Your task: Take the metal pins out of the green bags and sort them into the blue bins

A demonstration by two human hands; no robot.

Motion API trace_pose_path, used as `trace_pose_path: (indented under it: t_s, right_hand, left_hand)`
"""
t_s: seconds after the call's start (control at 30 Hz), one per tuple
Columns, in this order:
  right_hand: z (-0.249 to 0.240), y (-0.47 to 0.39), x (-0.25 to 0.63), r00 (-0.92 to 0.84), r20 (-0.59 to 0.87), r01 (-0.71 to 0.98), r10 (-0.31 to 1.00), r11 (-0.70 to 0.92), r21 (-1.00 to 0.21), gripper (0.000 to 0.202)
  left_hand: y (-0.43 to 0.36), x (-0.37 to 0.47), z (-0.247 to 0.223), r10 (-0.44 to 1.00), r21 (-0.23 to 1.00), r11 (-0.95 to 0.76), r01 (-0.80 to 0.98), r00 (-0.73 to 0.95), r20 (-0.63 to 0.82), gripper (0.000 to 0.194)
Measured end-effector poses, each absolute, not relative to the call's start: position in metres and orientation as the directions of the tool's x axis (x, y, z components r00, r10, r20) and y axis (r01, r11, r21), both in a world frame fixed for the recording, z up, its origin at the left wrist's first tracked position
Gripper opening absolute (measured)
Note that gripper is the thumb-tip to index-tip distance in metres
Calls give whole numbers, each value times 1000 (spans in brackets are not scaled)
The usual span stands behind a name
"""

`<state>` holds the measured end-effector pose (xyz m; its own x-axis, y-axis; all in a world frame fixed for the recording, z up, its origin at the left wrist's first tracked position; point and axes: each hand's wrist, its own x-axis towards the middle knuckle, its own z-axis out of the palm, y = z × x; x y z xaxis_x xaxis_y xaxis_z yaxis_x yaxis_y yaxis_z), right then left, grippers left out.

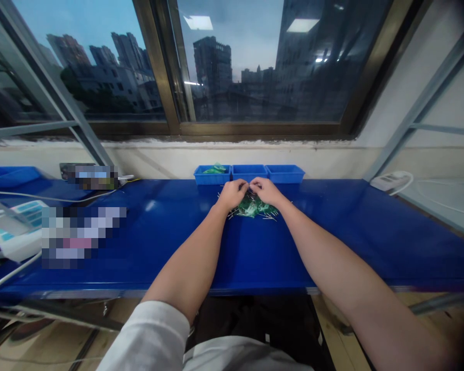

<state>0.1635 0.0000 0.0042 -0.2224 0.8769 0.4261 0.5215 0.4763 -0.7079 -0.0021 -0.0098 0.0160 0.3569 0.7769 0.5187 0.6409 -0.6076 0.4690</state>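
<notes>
Head view showed the left hand (pixel 234 195) and right hand (pixel 266 190) curled, fingertips close together over thin sticks (pixel 269 217) and green plastic (pixel 251 208) heaped on the blue table (pixel 263 257), near the bins (pixel 212 179); whether either pinched anything, I couldn't tell. The sticks looked light, stiff, best gripped mid-length; the plastic seemed soft, slippery, best taken by an edge.

A blue table (pixel 166 221) spreads beneath the left hand (pixel 234 196) and the right hand (pixel 268 191). Beyond them runs a pale wall (pixel 154 159), and above it a brown-framed window (pixel 172 77) gives onto a dim sky and dark buildings (pixel 212 64), its glass carrying reflections (pixel 303 25) of lights. Grey metal posts (pixel 60 95) slant up to either side of the hands; below them, nearer the wearer, shows light-coloured floor (pixel 334 327).
</notes>
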Motion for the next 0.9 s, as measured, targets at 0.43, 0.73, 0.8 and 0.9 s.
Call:
trace_pose_path:
  t_s: [0.43,0.73,0.8,0.9]
  right_hand:
    - [7,2,167,-150,398,514,905,415,-751,31]
    - [12,-2,166,-18,307,99,951,308,-946,27]
    - [12,-1,167,-19,304,42,953,304,-952,26]
    - [12,0,168,2,303,23,953,303,-953,23]
  left_hand:
    - [-4,-2,12,792,445,-580,683,343,506,30]
    - [3,-2,5,821,402,-527,749,328,467,44]
    - [3,-1,5,822,399,-526,751,328,465,45]
    - [1,-1,6,825,403,-529,747,339,452,46]
